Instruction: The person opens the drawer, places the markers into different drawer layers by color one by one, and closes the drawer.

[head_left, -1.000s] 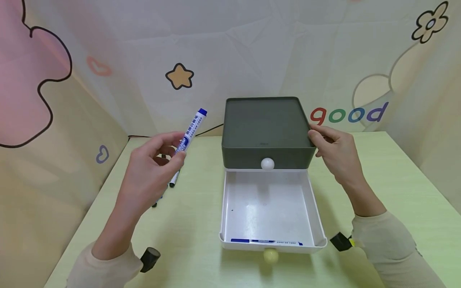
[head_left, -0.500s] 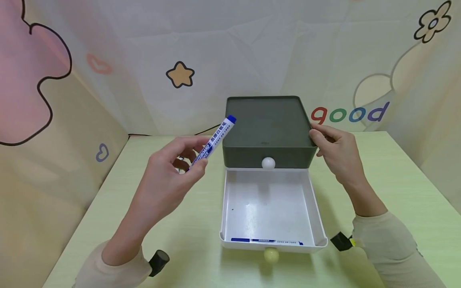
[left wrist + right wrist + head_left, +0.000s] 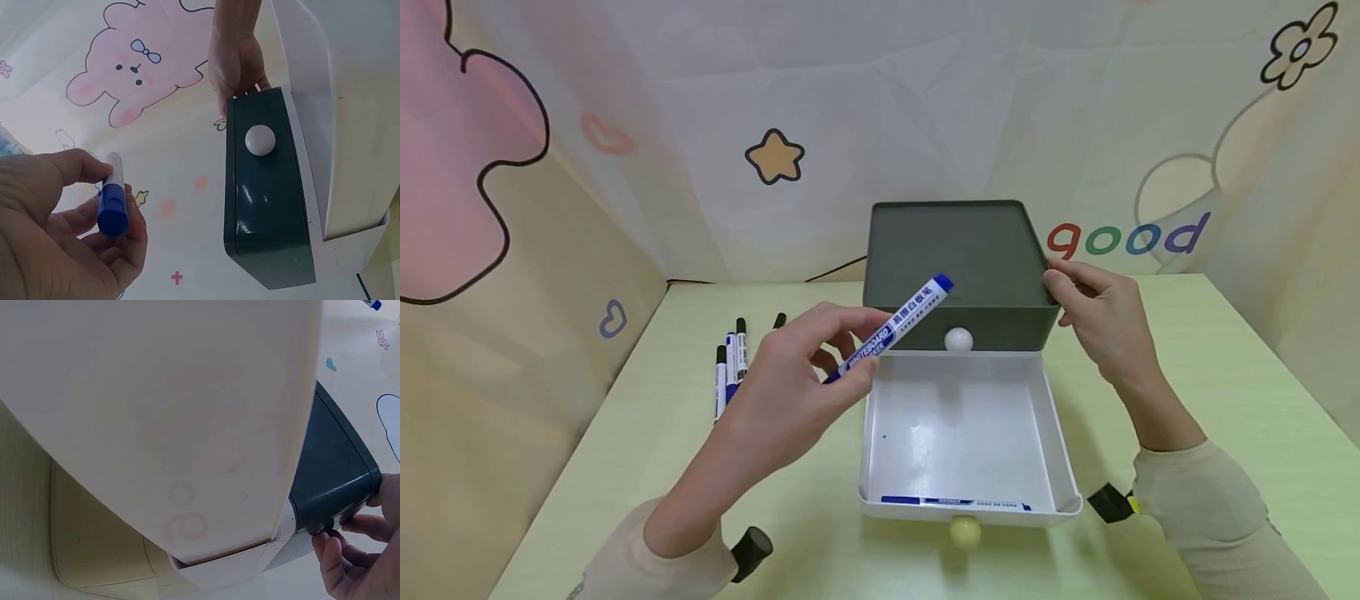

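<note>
My left hand [image 3: 805,383] pinches a blue whiteboard marker [image 3: 897,327] between thumb and fingers, tilted up to the right. The marker overlaps the front of a dark green drawer box [image 3: 951,258] in the head view. In the left wrist view, the marker's blue end [image 3: 112,215] faces the camera. My right hand [image 3: 1101,317] holds the box at its right side, fingers curled at the edge. Below the green unit, a white drawer [image 3: 955,433] is pulled out. Another blue marker [image 3: 955,503] lies inside along its front wall.
Several markers [image 3: 721,379] stand or lie on the table left of my left hand, partly hidden by it. A white knob [image 3: 958,339] is on the green front, and a yellowish knob [image 3: 965,532] on the open drawer. A printed curtain [image 3: 925,100] hangs behind.
My left hand has moved right with the marker, from over the table's left side to the drawer's left edge, uncovering markers behind it. The right hand has stayed at the box.
</note>
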`<state>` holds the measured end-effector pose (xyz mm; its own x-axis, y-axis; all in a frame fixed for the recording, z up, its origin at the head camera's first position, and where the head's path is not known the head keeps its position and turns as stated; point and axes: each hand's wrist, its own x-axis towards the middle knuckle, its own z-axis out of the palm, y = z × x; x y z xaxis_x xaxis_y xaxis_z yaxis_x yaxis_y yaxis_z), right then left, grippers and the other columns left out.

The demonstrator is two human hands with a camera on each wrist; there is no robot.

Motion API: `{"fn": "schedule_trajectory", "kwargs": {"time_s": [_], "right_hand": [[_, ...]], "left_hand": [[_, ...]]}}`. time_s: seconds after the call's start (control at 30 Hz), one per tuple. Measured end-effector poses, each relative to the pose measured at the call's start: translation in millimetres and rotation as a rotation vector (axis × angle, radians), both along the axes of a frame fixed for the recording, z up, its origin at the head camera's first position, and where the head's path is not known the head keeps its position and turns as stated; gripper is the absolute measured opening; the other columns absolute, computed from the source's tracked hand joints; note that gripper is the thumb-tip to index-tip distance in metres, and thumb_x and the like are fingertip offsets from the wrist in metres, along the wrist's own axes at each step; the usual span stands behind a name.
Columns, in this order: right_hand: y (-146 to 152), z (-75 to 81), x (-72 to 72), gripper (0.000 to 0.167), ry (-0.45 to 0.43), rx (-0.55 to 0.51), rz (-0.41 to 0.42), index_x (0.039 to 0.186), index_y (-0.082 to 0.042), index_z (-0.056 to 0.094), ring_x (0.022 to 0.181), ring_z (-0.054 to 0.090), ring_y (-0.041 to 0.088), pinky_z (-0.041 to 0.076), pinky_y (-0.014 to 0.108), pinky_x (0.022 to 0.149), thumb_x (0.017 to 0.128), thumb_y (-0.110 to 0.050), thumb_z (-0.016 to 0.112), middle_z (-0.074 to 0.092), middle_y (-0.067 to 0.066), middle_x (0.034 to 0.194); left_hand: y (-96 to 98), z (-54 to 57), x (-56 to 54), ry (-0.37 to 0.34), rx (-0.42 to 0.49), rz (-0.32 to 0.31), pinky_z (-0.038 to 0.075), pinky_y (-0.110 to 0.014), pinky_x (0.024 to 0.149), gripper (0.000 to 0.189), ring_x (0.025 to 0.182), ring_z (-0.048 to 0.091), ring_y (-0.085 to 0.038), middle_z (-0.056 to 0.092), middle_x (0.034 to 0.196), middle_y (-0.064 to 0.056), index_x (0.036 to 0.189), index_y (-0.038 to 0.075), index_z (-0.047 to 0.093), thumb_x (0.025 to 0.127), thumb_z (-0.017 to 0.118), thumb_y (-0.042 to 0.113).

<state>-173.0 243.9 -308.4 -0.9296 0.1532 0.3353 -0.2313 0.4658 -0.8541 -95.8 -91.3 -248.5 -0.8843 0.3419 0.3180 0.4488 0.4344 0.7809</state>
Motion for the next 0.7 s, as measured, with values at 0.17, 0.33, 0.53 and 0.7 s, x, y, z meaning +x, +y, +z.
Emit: {"fn": "schedule_trajectory", "kwargs": {"time_s": [0.17, 0.33, 0.53, 0.7], "right_hand": [[0, -0.2, -0.2, 0.037, 0.002, 0.0, -0.002, 0.137, -0.006, 0.066, 0.068, 0.055, 0.01, 0.048, 0.016, 0.058, 0.104, -0.022, 0.061, 0.065, -0.02, 0.098], [0, 0.3, 0.3, 0.037, 0.0, 0.001, -0.004, 0.137, -0.006, 0.066, 0.066, 0.055, 0.01, 0.048, 0.016, 0.058, 0.104, -0.022, 0.062, 0.065, -0.019, 0.097], [-1, 0.5, 0.8, 0.038, -0.007, 0.005, -0.01, 0.137, -0.006, 0.067, 0.068, 0.056, 0.01, 0.048, 0.016, 0.059, 0.104, -0.023, 0.061, 0.065, -0.018, 0.098], [0, 0.0, 1.0, 0.038, -0.007, 0.01, -0.007, 0.138, -0.005, 0.066, 0.069, 0.055, 0.01, 0.048, 0.016, 0.059, 0.105, -0.023, 0.061, 0.065, -0.017, 0.099]], "left_hand": [[7.4, -1.9, 0.3, 0.01, -0.018, -0.049, 0.056, -0.033, 0.074, 0.037, 0.09, 0.058, -0.016, 0.065, 0.106, 0.004, 0.127, 0.014, 0.072, 0.092, 0.072, 0.001], [12.8, -5.0, -0.4, 0.02, -0.046, -0.107, 0.055, -0.03, 0.074, 0.035, 0.087, 0.058, -0.014, 0.064, 0.102, 0.004, 0.125, 0.013, 0.072, 0.092, 0.071, 0.0], [18.5, -9.9, -2.3, 0.004, -0.084, -0.144, 0.055, -0.029, 0.07, 0.031, 0.086, 0.059, -0.013, 0.064, 0.102, 0.006, 0.122, 0.013, 0.073, 0.093, 0.07, 0.001], [22.6, -13.1, -2.9, -0.021, -0.106, -0.166, 0.055, -0.029, 0.067, 0.031, 0.084, 0.059, -0.015, 0.064, 0.101, 0.005, 0.122, 0.012, 0.074, 0.094, 0.07, 0.002]]}}
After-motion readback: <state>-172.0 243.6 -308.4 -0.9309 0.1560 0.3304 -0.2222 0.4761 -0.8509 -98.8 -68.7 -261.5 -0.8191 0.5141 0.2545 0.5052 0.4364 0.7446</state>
